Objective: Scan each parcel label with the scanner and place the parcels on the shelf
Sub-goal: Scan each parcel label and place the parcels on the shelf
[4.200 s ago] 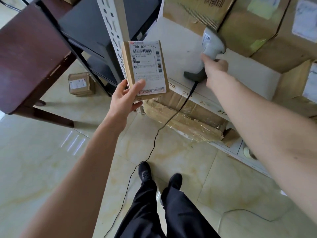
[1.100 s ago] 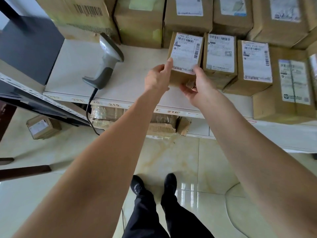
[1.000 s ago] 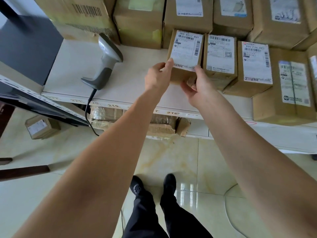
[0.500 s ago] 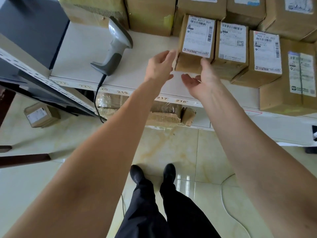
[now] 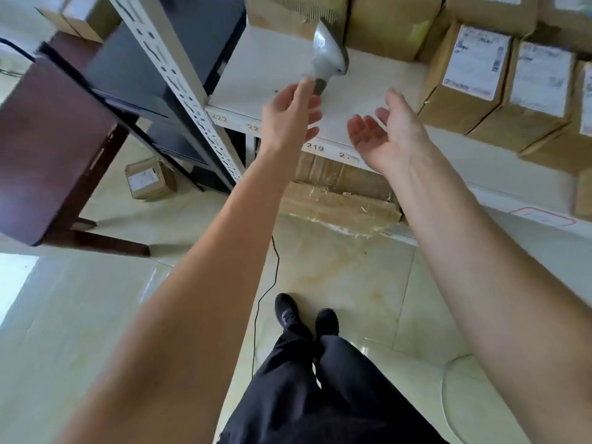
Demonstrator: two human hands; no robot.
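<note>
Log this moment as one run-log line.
left hand: open, empty, in front of grey handheld scanner | right hand: open, empty | scanner on white shelf | labelled brown cardboard parcel shelved

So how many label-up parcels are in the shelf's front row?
3: first parcel nearest the scanner, second parcel right beside it, third parcel cut by the frame edge. More may lie beyond view.

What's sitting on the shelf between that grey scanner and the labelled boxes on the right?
Nothing: the head view shows bare white shelf between the scanner and the nearest labelled parcel.
</note>
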